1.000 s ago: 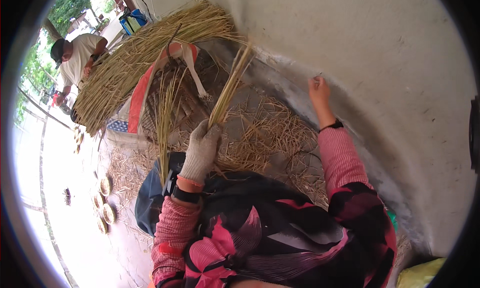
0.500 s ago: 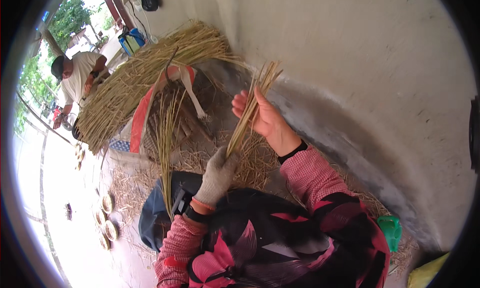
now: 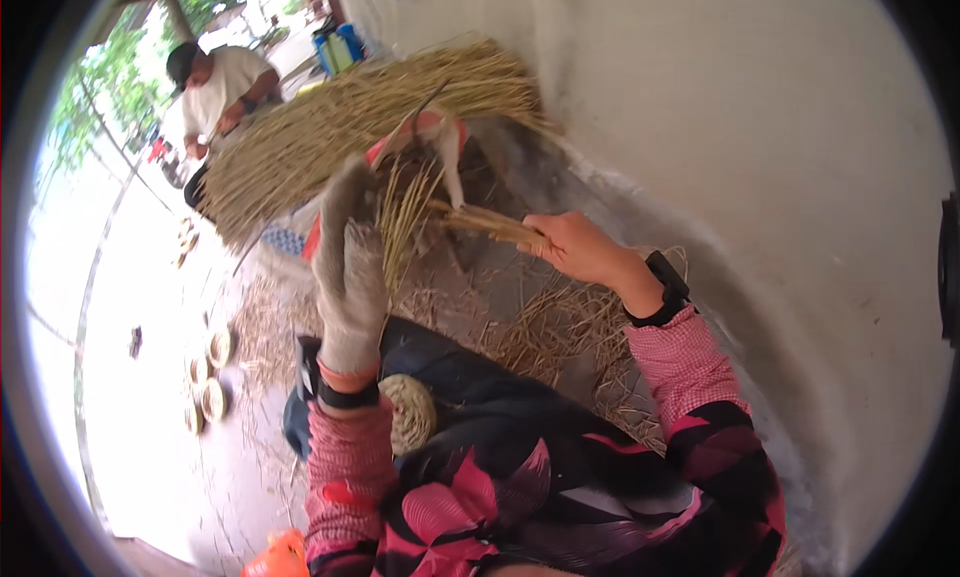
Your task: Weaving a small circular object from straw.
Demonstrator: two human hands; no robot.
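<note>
My right hand (image 3: 580, 247), bare with a black band at the wrist, grips a short bundle of straw stalks (image 3: 490, 224) by one end. The bundle points left, roughly level, across my front. My left hand (image 3: 348, 277) wears a pale knitted glove and is raised apart from the bundle, its fingers stretched upward and holding nothing I can see. Just beside the glove stand thin greenish-yellow stalks (image 3: 402, 222), partly hidden by it. A round coiled straw piece (image 3: 408, 415) lies on my dark-clad lap, next to my left wrist.
A large straw heap (image 3: 370, 127) lies ahead over a red-edged sack. Loose straw (image 3: 560, 327) litters the floor. Several small round baskets (image 3: 212, 399) stand at left. A plain wall (image 3: 740, 127) bounds the right. A person (image 3: 225, 87) works at far left, near a blue sprayer-like container (image 3: 338, 49).
My hands have moved apart: the glove let go of the bundle and rose left. My right hand now grips the bundle, tipped from upright to nearly level. The coiled piece has come into view.
</note>
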